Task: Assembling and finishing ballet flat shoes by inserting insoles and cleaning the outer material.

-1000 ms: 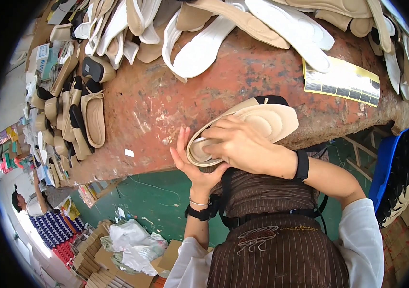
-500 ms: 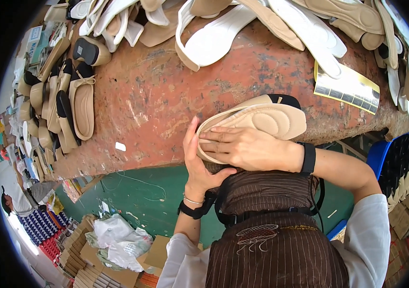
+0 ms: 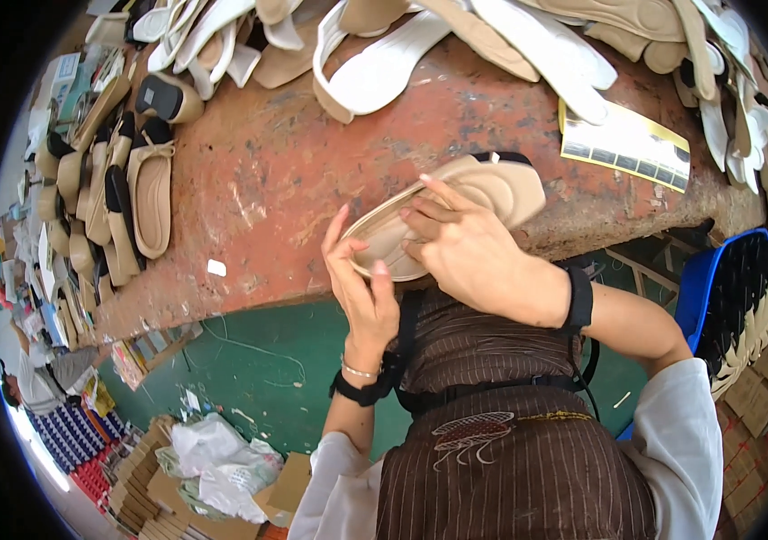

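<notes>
A beige flat shoe [image 3: 467,170] is held at the table's front edge, its toe toward the lower left and its black-lined heel toward the upper right. A padded beige insole [image 3: 519,196] lies in it, with its heel end jutting past the shoe's back. My left hand [image 3: 364,301] cups the toe, fingers along the outer rim and thumb at the near side. My right hand [image 3: 478,261] reaches over the shoe with bent fingers pressing inside, one finger stretched to the far rim. The right fingertips are partly hidden.
White and beige insoles [image 3: 393,76] are heaped along the far side of the worn red table [image 3: 249,162]. Several beige shoes [image 3: 152,198] stand at the left. A sticker sheet [image 3: 627,144] lies at the right, near a blue crate [image 3: 699,279] of dark shoe parts.
My right hand has lifted from lying flat across the insole to bent fingers inside the shoe. My left fingers have curled in over the toe. The heel end of the insole sits closer to the shoe.
</notes>
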`<state>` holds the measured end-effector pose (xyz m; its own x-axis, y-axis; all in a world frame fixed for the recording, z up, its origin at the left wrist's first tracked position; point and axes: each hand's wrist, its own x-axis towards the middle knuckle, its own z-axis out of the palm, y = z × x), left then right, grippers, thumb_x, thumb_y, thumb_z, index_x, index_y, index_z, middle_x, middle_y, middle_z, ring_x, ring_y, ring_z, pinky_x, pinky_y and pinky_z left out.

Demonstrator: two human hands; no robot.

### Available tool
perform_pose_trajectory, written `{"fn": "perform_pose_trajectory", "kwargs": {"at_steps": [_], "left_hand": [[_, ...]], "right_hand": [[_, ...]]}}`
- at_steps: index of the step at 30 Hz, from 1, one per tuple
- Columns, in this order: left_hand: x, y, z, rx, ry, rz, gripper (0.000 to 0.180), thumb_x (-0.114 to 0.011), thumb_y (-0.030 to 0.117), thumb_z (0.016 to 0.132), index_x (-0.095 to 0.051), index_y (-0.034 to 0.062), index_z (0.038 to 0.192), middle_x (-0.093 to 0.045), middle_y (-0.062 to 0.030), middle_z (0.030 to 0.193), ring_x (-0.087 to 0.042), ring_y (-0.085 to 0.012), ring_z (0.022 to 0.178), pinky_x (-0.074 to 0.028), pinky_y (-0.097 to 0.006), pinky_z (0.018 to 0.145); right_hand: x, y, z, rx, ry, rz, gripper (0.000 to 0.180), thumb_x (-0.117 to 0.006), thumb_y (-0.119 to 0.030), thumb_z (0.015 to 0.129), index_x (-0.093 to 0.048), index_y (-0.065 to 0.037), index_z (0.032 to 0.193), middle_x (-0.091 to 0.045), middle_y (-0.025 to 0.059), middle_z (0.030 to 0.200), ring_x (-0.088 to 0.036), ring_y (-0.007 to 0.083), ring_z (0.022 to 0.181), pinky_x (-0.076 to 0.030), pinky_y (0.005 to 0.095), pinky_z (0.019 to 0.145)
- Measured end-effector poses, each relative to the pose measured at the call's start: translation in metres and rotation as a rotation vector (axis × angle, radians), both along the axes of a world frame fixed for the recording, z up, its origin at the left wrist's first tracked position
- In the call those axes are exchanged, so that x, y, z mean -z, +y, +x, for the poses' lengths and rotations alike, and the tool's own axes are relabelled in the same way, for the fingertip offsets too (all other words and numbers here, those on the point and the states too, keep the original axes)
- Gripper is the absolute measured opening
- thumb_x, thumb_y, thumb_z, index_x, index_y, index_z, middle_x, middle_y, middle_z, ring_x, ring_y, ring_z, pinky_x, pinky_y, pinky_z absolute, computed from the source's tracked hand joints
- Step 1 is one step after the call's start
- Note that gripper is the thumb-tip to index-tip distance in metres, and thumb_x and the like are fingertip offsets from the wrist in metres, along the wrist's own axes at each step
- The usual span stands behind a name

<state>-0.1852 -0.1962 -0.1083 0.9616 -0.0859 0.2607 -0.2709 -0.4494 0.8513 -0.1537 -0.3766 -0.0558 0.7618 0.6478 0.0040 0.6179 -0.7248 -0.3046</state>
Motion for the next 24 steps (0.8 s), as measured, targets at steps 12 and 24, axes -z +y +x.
{"fn": "perform_pose_trajectory", "kwargs": {"at_steps": [12,24], "left_hand": [[-0.058,-0.077,-0.02,0.402,0.196,0.79,0.056,-0.081,0.023,0.069,-0.065,0.0001,0.118,-0.057,-0.0133,0.135,-0.061,-0.0302,0.08,-0.057,-0.037,0.06],[-0.048,-0.076,-0.019,0.35,0.093,0.778,0.037,-0.078,0.025,0.071,-0.074,0.0012,0.098,-0.067,-0.0115,0.109,-0.061,-0.0277,0.073,-0.055,-0.035,0.057]], "right_hand": [[-0.035,-0.043,-0.011,0.43,0.08,0.418,0.025,-0.065,-0.002,0.077,-0.061,0.002,0.101,-0.06,0.0207,0.102,-0.063,0.0422,0.098,-0.046,0.051,0.099],[0.016,-0.023,0.0,0.447,0.041,0.08,0.041,-0.056,-0.002,0.081,-0.056,0.01,0.12,-0.061,0.0261,0.122,-0.059,0.038,0.12,-0.027,0.0561,0.118]]}}
